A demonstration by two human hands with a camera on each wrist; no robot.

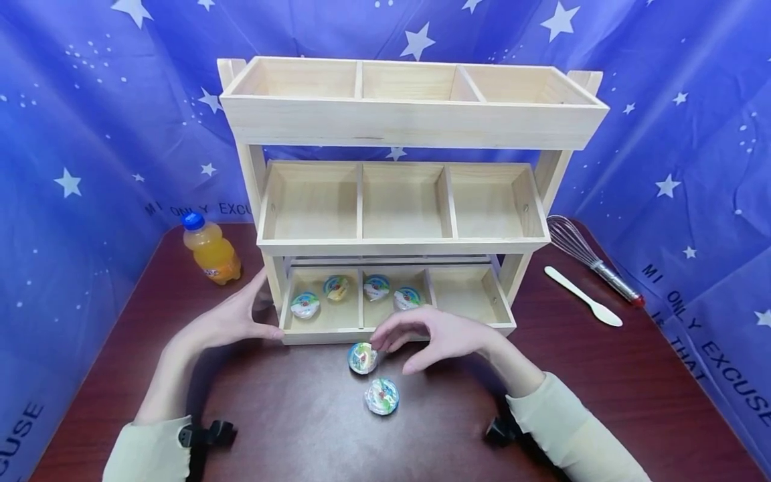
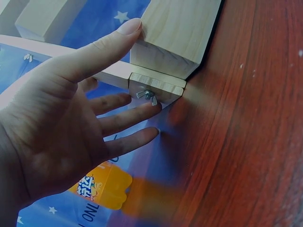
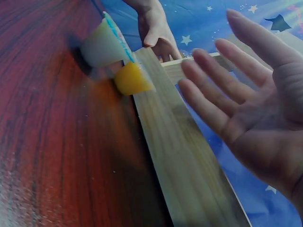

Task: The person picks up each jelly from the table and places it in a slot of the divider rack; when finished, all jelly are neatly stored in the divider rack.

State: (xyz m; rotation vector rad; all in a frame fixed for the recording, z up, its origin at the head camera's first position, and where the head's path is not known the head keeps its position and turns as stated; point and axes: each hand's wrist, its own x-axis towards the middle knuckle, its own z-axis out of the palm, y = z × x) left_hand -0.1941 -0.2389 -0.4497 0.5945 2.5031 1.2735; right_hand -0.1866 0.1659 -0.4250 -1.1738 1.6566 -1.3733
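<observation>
A three-tier wooden rack (image 1: pixel 415 124) stands on the table. My left hand (image 1: pixel 231 314) is at its lower left corner, thumb against the front of the bottom tray (image 1: pixel 328 338) and fingers spread beside the upright. Below that tray, two small foil-lidded jelly cups (image 1: pixel 381 396) rest on the table, one nearer the rack. My right hand (image 1: pixel 442 335) hovers just right of the nearer cup, fingers loosely bent and holding nothing. In the right wrist view one cup is orange-yellow (image 3: pixel 132 79), the other whitish (image 3: pixel 104 45). Inside the bottom tray, the left compartment has two cups (image 1: pixel 305 305) and the middle two more (image 1: pixel 377 287).
An orange drink bottle (image 1: pixel 213 254) with a blue cap stands left of the rack. To the right lie a whisk (image 1: pixel 593 261) and a pale plastic spoon (image 1: pixel 581 294). Blue starry cloth (image 1: pixel 680 134) hangs behind and at both sides. A wing nut (image 2: pixel 147 96) projects from the rack's left foot.
</observation>
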